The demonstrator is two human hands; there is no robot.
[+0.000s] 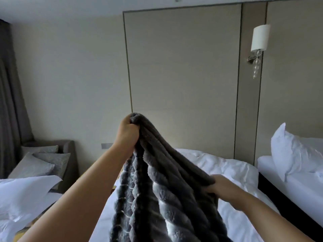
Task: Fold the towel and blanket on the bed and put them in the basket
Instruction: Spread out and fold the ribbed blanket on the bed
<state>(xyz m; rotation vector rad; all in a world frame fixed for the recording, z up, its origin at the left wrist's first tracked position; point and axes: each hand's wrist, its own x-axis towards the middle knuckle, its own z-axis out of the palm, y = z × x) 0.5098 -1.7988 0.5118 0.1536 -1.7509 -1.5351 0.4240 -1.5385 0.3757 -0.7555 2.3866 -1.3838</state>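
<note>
From my feed, the left hand [128, 130] is raised high, its fingers curled tight round a bunched edge of the grey plush blanket [157, 189]. The cloth hangs from that fist in ribbed folds above the bed [227, 168]. The right hand [220, 187] sits lower and to the right, gripping the blanket's side edge, with its fingertips hidden under the pile. White sheet shows beyond and to the right of the blanket, running to the mattress edge, where a dark gap [272, 189] separates it from a second bed [279, 173] with an upright pillow [293, 154]. To the left lie white bedding [22, 193] and a sofa [70, 151] with cushions. A wall lamp [259, 39] hangs well above.
</note>
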